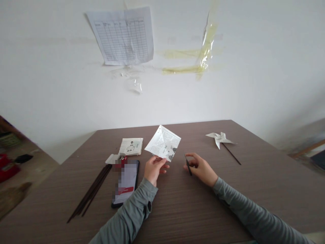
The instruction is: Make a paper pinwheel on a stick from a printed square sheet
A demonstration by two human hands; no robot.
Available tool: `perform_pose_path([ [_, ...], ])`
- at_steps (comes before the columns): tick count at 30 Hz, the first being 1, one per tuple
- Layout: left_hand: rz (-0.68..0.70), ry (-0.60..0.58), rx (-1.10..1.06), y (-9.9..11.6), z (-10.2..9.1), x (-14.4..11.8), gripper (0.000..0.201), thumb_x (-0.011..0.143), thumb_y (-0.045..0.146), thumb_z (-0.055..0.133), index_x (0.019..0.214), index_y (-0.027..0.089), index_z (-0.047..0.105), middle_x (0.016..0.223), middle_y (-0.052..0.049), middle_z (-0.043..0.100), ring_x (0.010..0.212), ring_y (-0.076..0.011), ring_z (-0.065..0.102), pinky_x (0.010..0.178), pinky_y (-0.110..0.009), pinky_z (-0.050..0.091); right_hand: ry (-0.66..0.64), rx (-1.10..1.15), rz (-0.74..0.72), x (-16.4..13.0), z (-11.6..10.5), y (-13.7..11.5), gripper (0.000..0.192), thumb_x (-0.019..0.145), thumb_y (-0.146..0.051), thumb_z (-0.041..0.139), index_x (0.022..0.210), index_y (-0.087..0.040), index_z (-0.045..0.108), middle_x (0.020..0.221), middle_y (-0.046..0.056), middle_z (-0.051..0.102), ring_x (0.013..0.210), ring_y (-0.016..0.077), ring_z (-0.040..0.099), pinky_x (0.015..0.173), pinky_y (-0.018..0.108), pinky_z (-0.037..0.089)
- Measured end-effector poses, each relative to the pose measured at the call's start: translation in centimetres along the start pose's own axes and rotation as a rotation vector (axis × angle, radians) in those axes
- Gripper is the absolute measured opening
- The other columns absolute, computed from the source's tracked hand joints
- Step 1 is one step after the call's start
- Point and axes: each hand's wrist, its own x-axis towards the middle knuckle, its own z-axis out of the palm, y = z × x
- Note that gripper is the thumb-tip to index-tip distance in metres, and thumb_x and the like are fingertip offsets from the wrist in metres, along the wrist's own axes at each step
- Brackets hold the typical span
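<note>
Holding up in the left hand (153,169) a square white sheet of paper (162,144), printed with dark text and a grey drawing near one edge, creased along a diagonal and turned corner-up above a dark brown, wood-grained bench (175,210). Pinching it near the lower corner between thumb and fingers, with the grip closed on the paper. Holding in the right hand (203,170), to the right of the sheet and apart from it, a slim black tool (188,167) with a lighter tip, too small to name for certain; has this grip drawn in around it, thumb and fingertips together. Has near the left forearm a black-edged phone (129,174) lying face up, partly blurred out. Has left of the phone a loose bundle of thin, dark brown sticks (91,189), with far ends close to a small white piece (111,158) and a small red item (124,158). Has beyond these a stack of square white papers (130,146), topped by a drawing of a dark-hatted figure. Has well to the right a white paper pinwheel (220,138) on a dark brown stick. Faces a white wall (177,101) bearing a printed table on white paper (124,39) and yellowed strips of clear tape (181,70).
</note>
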Motion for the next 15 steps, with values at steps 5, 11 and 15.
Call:
perform_pose_path([
  [5, 0.012, 0.021, -0.029, -0.1, 0.2, -0.1, 0.03, 0.086, 0.013, 0.109, 0.085, 0.018, 0.08, 0.091, -0.007, 0.095, 0.064, -0.0179, 0.087, 0.049, -0.019, 0.057, -0.095, 0.007, -0.012, -1.1, 1.0, -0.6, 0.063, 0.099, -0.071, 0.086, 0.133, -0.019, 0.098, 0.097, 0.009, 0.096, 0.088, 0.0319, 0.086, 0.088, 0.046, 0.071],
  [11, 0.038, 0.058, -0.061, -0.4, 0.2, 0.1, 0.026, 0.089, 0.014, 0.108, 0.089, 0.019, 0.082, 0.09, -0.005, 0.095, 0.065, -0.0181, 0.087, 0.051, -0.02, 0.057, -0.149, 0.104, 0.02, -1.7, 1.8, -0.3, 0.074, 0.098, -0.079, 0.09, 0.139, -0.019, 0.101, 0.097, 0.012, 0.097, 0.092, 0.0352, 0.09, 0.095, 0.052, 0.077],
  [15, 0.048, 0.057, -0.066, -0.6, 0.0, 0.2, 0.026, 0.088, 0.018, 0.11, 0.092, 0.019, 0.083, 0.092, -0.005, 0.096, 0.066, -0.0186, 0.087, 0.053, -0.021, 0.06, -0.213, 0.184, 0.053, -1.9, 2.1, -0.5, 0.072, 0.092, -0.082, 0.098, 0.128, -0.02, 0.102, 0.095, 0.011, 0.096, 0.09, 0.0355, 0.091, 0.098, 0.053, 0.078],
])
